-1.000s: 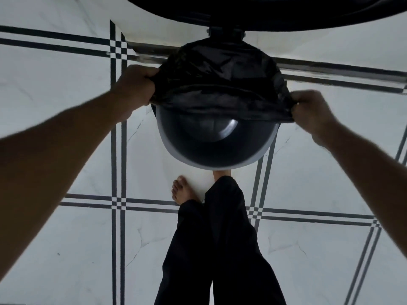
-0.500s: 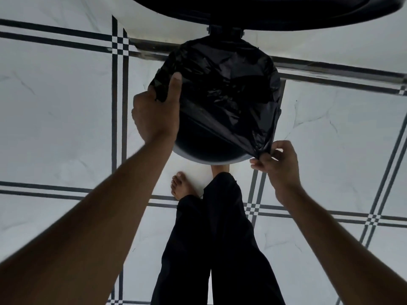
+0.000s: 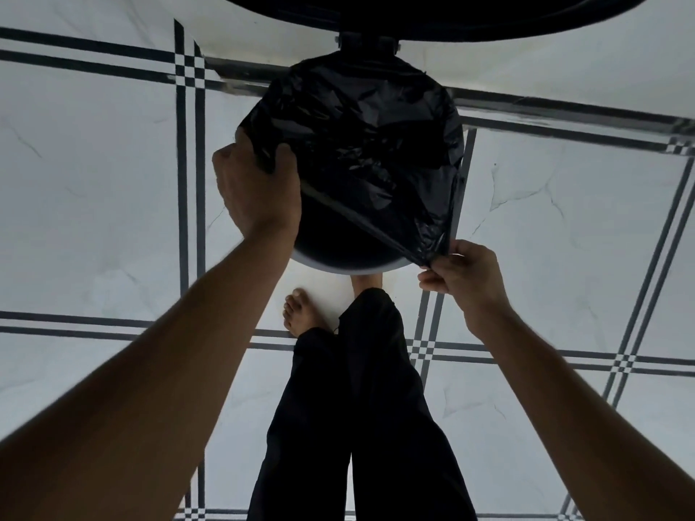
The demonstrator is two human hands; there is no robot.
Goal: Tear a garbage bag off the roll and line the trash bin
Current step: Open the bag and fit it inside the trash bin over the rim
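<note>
A pale marble-look tiled floor (image 3: 94,182) with dark crossing stripes fills most of the view. At the top edge a large dark curved shape, the raised lid (image 3: 432,16), hangs over the scene and hides the floor behind it. Lower down, the person's legs in black trousers (image 3: 361,426) stand just in front of the round trash bin (image 3: 338,263), one bare foot (image 3: 301,314) showing beside them.

The black garbage bag (image 3: 361,144) is draped over the far and middle part of the bin's mouth, crumpled and glossy; its near edge runs as a taut diagonal line across the opening, leaving the near rim bare. The left hand (image 3: 255,189) grips the bag's edge at the bin's left side, fingers curled closed over the plastic. The right hand (image 3: 462,276) pinches the bag's lower right corner between thumb and fingertips, just outside the rim. No writing is readable.
</note>
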